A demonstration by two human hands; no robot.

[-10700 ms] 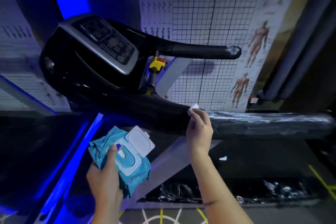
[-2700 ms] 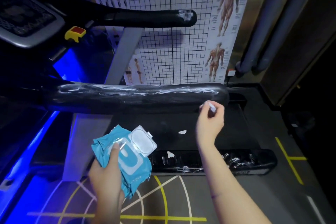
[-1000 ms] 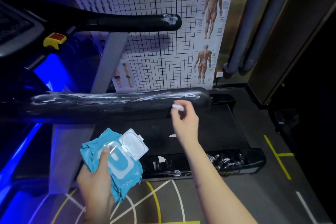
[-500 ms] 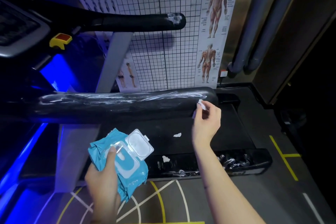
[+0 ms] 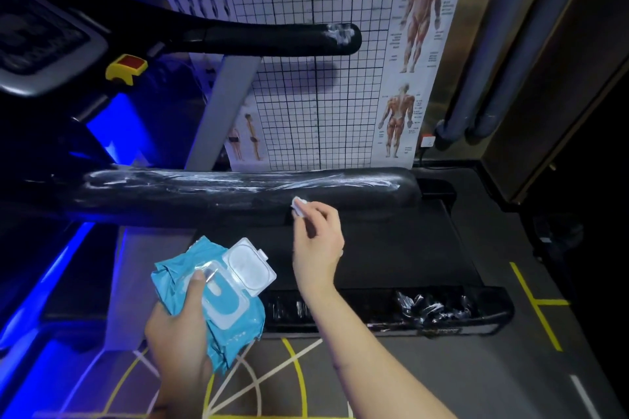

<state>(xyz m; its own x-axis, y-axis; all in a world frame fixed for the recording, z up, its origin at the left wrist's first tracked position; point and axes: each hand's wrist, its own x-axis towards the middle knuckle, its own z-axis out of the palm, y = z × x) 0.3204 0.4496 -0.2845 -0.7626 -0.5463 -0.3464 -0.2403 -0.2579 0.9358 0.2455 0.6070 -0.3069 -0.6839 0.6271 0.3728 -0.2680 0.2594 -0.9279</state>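
- The right hand [image 5: 318, 243] is up in front of the near handrail [image 5: 204, 196], a fat black bar that runs from side to side.
- Its fingers [image 5: 311, 216] are pinched together on a small white wad [image 5: 299, 206]. The wad sticks out at the tips of the fingers, right at the front of the bar. I cannot tell for sure if it touches the bar.
- Just above those fingers, white streaks run along the top of the bar, out to both sides.
- The left hand [image 5: 177, 326] is lower down and closer to the person. Its fingers are curled round a blue pack of wipes [image 5: 235, 313], and the thumb is pressed on the front of the pack.
- The pack's white lid [image 5: 250, 267] is flipped open. It sits just beside the right wrist, below the right fingers.
- Below the right fingers lies the dark belt [image 5: 391, 241] of the treadmill.
- High above the right fingers is the far handrail [image 5: 272, 39]. It is black too, with a white smudge on its round end.
- Up and to the left of both hands is a yellow clip [image 5: 124, 70] with a red top.
- Past the bars hangs a big poster [image 5: 306, 95] with a grid and pictures of bodies.
- Under the left fingers, the floor [image 5: 493, 384] has yellow lines.
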